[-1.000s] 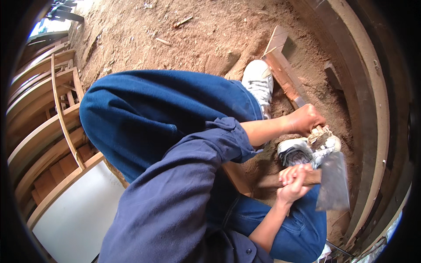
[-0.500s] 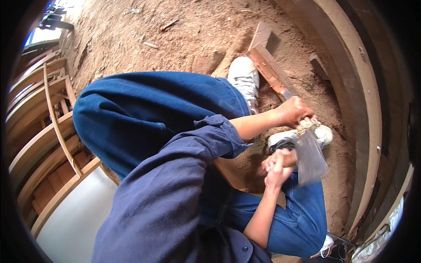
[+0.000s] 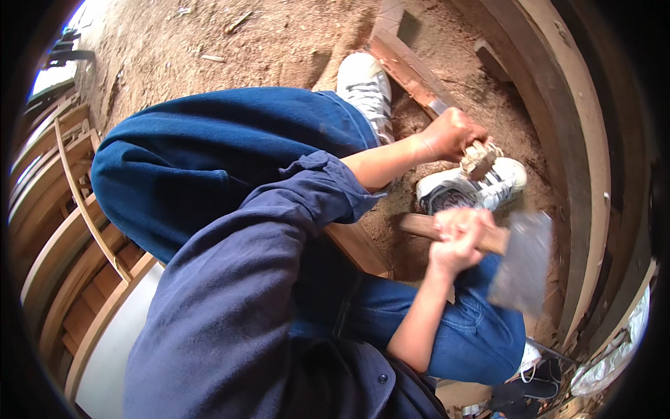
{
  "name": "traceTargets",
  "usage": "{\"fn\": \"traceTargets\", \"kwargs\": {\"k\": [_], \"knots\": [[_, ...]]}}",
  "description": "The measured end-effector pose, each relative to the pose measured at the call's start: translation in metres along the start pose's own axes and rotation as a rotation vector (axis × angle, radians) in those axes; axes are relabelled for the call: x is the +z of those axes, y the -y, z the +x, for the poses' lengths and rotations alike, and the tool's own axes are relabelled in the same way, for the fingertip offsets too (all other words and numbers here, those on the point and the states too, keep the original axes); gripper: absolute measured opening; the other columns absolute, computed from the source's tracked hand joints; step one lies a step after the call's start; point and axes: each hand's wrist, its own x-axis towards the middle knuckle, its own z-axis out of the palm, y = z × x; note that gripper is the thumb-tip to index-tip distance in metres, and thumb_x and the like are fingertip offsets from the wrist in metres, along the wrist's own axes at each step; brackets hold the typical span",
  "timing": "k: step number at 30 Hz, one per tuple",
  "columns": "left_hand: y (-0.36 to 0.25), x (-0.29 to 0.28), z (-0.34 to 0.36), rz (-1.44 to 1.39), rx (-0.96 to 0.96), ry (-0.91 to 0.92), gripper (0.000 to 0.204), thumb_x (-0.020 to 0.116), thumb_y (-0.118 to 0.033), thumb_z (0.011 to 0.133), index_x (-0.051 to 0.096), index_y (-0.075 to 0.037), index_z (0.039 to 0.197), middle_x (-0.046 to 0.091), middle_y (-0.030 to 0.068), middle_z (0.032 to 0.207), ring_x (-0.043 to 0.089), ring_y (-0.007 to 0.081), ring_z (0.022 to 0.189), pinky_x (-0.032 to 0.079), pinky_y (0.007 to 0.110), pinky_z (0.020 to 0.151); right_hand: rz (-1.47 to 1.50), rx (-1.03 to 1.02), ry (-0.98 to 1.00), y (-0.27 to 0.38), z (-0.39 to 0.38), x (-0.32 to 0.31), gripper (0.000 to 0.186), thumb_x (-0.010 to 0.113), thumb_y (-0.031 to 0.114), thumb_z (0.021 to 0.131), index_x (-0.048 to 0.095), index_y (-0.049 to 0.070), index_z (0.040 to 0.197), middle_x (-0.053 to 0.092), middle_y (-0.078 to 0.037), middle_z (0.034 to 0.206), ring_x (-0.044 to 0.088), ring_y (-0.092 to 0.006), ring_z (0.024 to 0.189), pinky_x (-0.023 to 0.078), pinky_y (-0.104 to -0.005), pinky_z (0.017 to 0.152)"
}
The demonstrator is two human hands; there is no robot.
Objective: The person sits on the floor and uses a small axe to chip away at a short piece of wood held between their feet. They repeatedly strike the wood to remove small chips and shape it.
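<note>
**Hatchet in one hand, frayed chisel in the other, over a sawdust floor**

At the far left stand curved wooden slats point(image 3: 66, 202), stacked side by side, with a pale sheet point(image 3: 122, 335) below them; next comes the person's own blue trouser leg point(image 3: 216, 153) and the dark blue sleeve point(image 3: 230, 293) crossing the middle of the view; beyond the knee lies the sawdust floor point(image 3: 209, 42), scattered with chips; a white shoe point(image 3: 364, 84) rests on it near the top, just beside a reddish wooden plank point(image 3: 408, 70) that runs slantwise; a metal blade point(image 3: 438, 106) shows at the plank's lower end, close above the left hand point(image 3: 450, 133); the left hand is closed around a tool with a splayed, frayed wooden top point(image 3: 478, 159), whose lower part is hidden by the fingers; a second white shoe point(image 3: 467, 188) lies just under that hand; lower down, the right hand point(image 3: 457, 237) is clenched on the wooden handle point(image 3: 422, 227) of a hatchet, whose grey head point(image 3: 523, 262) is blurred and stands to the right of the fist, well clear of the frayed top; at the far right curves a broad wooden rim point(image 3: 579, 160).
</note>
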Motion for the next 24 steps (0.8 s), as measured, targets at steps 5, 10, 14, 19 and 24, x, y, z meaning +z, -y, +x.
{"fn": "traceTargets", "kwargs": {"k": [5, 10, 14, 19, 24], "knots": [[-0.005, -0.007, 0.011, 0.044, 0.065, 0.033, 0.015, 0.068, -0.009, 0.067, 0.064, -0.009, 0.081, 0.063, 0.0086, 0.067, 0.063, 0.0256, 0.061, 0.049, 0.035, 0.055, -0.045, 0.231, -0.033, 0.006, -0.007, 0.004, 0.017, 0.051, 0.004, 0.089, 0.038, 0.008, 0.079, 0.037, 0.001, 0.054, 0.035, -0.0073, 0.038, 0.034, -0.0249, 0.036], [-0.012, -0.011, 0.007, -0.014, -0.041, 0.073, 0.015, 0.069, -0.018, 0.066, 0.058, -0.011, 0.072, 0.059, 0.0082, 0.062, 0.062, 0.0275, 0.058, 0.049, 0.038, 0.054, -0.134, 0.428, -0.052, -0.008, -0.004, 0.014, 0.021, 0.05, 0.006, 0.09, 0.037, 0.01, 0.075, 0.033, 0.001, 0.052, 0.03, -0.0092, 0.035, 0.031, -0.0263, 0.034], [-0.01, -0.003, 0.006, 0.024, 0.053, 0.011, 0.014, 0.069, -0.011, 0.066, 0.057, -0.006, 0.07, 0.056, 0.0103, 0.061, 0.059, 0.0285, 0.056, 0.045, 0.037, 0.051, 0.114, 0.107, 0.045, 0.008, 0.003, 0.006, 0.016, 0.047, 0.011, 0.094, 0.039, 0.008, 0.081, 0.036, 0.002, 0.052, 0.037, -0.0087, 0.039, 0.035, -0.0247, 0.037], [-0.005, -0.003, 0.003, 0.056, -0.033, 0.079, 0.015, 0.072, -0.017, 0.064, 0.062, -0.012, 0.074, 0.063, 0.009, 0.064, 0.064, 0.026, 0.06, 0.051, 0.036, 0.056, -0.05, 0.344, -0.035, -0.003, -0.008, 0.004, 0.017, 0.048, 0.008, 0.092, 0.037, 0.01, 0.079, 0.035, 0.001, 0.053, 0.034, -0.0089, 0.037, 0.034, -0.0256, 0.037], [-0.018, 0.009, 0.001, 0.003, -0.005, 0.005, 0.013, 0.071, -0.014, 0.064, 0.059, -0.011, 0.069, 0.061, 0.0074, 0.061, 0.062, 0.0251, 0.056, 0.049, 0.036, 0.053, -0.247, 0.197, -0.037, -0.023, -0.006, -0.023, 0.022, 0.049, 0.013, 0.092, 0.037, 0.009, 0.075, 0.034, 0.001, 0.051, 0.034, -0.0096, 0.037, 0.034, -0.0257, 0.038]]}}
